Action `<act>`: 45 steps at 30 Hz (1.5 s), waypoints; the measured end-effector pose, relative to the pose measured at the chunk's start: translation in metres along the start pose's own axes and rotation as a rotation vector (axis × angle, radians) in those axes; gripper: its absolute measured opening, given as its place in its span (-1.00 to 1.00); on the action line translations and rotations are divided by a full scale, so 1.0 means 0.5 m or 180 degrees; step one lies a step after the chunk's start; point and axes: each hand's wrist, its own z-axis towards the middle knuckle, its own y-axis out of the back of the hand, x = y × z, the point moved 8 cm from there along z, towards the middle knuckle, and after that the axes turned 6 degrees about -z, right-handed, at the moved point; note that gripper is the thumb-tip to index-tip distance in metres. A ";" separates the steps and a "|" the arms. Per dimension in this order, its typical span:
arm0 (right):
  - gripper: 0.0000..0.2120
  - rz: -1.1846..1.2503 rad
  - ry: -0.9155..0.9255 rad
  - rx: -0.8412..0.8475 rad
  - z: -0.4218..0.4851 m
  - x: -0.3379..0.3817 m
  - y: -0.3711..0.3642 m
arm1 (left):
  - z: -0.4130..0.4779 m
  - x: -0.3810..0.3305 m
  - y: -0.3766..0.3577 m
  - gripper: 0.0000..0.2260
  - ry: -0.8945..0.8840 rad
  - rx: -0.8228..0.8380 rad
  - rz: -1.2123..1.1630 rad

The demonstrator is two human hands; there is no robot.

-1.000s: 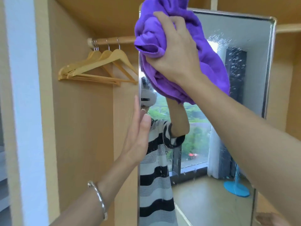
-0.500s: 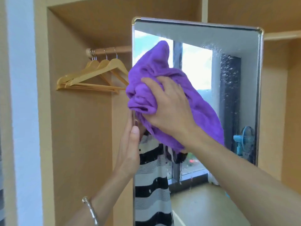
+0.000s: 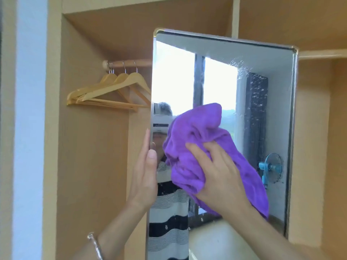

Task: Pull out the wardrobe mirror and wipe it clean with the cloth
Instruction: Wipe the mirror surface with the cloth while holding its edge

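Wooden hangers [image 3: 110, 94] on a rail [image 3: 129, 63] at far left, inside the open wardrobe [image 3: 90, 147]. Next, left hand [image 3: 144, 177], flat and open-fingered, gripping nothing, palm braced against the left edge of the mirror [image 3: 221, 76]. Mirror pulled out and upright, long axis vertical, glass turned toward the wearer, droplets clustered on its right portion. Purple cloth [image 3: 197, 147] bunched mid-pane, pressed to the glass under the right hand [image 3: 221, 177], fingers spread and curled into the folds. Probably soft, light and absorbent, best held in a wad as here. Glass likely stiff, slippery when wet and fragile; safest steadied at the frame edge, never pushed hard mid-pane. Wiping well underway, right side apparently not yet done.
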 end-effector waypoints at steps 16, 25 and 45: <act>-0.39 0.0556 -0.0882 -0.0190 0.088 -0.211 0.094 | -0.014 -0.019 -0.011 -0.54 -0.0006 -0.0041 0.0315; -0.21 0.0402 -0.0785 0.0047 -0.075 -0.185 0.019 | -0.004 -0.007 -0.009 -0.40 -0.0125 -0.0186 0.0689; -0.62 0.0614 -0.1272 -0.0487 0.031 -0.373 0.107 | 0.011 0.019 -0.014 -0.26 -0.0031 -0.0307 0.1070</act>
